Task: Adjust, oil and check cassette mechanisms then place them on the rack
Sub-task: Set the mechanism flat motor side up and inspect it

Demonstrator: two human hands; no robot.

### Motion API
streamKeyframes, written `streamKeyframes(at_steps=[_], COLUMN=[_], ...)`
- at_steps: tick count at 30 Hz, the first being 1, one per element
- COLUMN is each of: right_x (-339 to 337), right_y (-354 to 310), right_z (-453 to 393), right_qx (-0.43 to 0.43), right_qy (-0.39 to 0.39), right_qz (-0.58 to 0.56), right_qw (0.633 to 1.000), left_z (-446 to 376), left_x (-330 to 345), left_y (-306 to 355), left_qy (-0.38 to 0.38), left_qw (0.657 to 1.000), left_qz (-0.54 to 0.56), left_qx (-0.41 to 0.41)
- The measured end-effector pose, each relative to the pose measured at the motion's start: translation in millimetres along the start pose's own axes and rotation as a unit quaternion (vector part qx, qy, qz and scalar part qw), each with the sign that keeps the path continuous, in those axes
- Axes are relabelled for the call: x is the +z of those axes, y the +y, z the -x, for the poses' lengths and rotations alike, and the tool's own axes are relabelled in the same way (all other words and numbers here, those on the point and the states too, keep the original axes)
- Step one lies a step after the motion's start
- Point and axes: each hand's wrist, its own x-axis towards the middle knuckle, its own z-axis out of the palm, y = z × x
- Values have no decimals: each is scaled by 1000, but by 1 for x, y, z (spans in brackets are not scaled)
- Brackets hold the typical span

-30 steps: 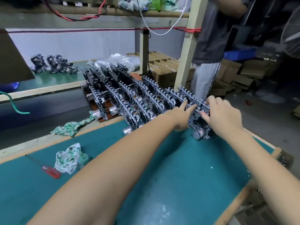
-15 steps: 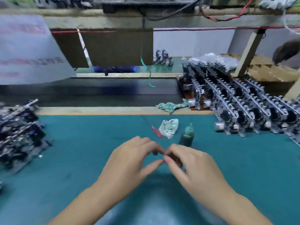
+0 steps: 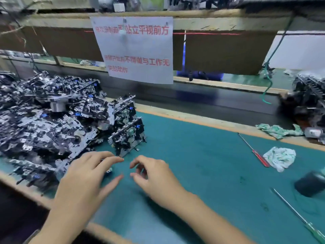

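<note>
With your left hand and right hand both empty, fingers loosely spread, take the upright cassette mechanism just beyond them at the heap's edge — grip its frame, not its levers.

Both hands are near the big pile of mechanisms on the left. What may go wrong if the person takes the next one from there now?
1. The pile of mechanisms is loose and tangled, so pulling one may drag others off the table edge.
2. The upright mechanism stands just beyond the left hand and right hand; a careless reach may tip it.
3. Sharp metal edges may scratch bare fingers.
</note>
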Motion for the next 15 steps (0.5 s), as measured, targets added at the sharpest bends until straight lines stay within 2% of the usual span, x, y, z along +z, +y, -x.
streamKeyframes(at_steps=[2,4,6,9,15], right_x=[25,44,55,63,69], right_y=[-16,-25,-30,-33,-28], right_z=[-20,-37,-50,-62,-65], right_qx=[25,54,95,147,190], right_qy=[-16,-45,-81,-89,-53], right_qz=[-42,-35,-45,-107,-167], right_qw=[999,997,991,979,966], left_z=[6,12,20,27,36], left_x=[-8,-9,-5,0,3], left_y=[-19,-36,-49,-61,-62], left_qy=[-57,-122,-145,-68,-34], left_qw=[996,983,974,982,983], left_qz=[-74,-138,-170,-169,-144], left_qx=[-13,-24,-20,39,109])
